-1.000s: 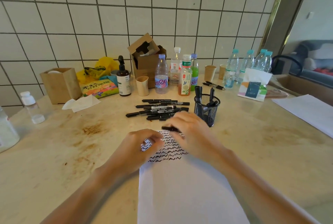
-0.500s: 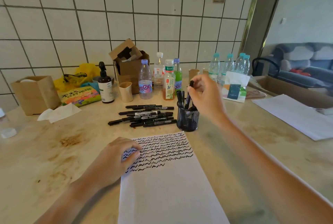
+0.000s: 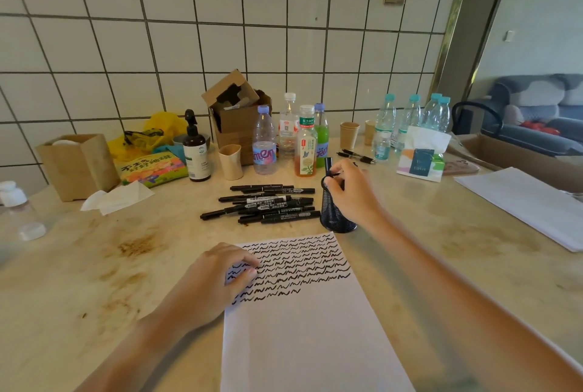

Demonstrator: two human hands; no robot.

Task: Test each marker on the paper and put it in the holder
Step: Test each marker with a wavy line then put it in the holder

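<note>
While the left hand [image 3: 217, 284] rests with curled fingers on the upper left corner of the paper [image 3: 303, 322], pinning it to the stone table [image 3: 94, 265], the scene itemises as follows.

Item, right hand [image 3: 350, 193]: poised over the mouth of the black mesh holder [image 3: 336, 218], fingers bent round the top of a black marker [image 3: 328, 165] whose capped end stands up above the thumb. The marker is close to upright, its lower part hidden behind hand and mesh; whether it has bottomed out in the holder cannot be told.

Item, paper: white sheet lying near the table edge, its upper third filled with rows of black squiggles, the last row short.

Item, untested markers [image 3: 268, 205]: a loose heap of black markers lying flat just left of the holder and beyond the top edge of the paper. Long axes run roughly left to right, parallel to that edge, so the barrels lie broadside to a reach from the near side.

Judgement: the step in hand is depositing a tested marker. The heap lies to the left of the right hand, just beside the holder; the right hand is the nearer, and a short sideways move would bring it across the barrels.

Item, background: bottles [image 3: 293, 139], paper cups, cardboard box [image 3: 239, 117], tissue pack [image 3: 419, 159].
</note>
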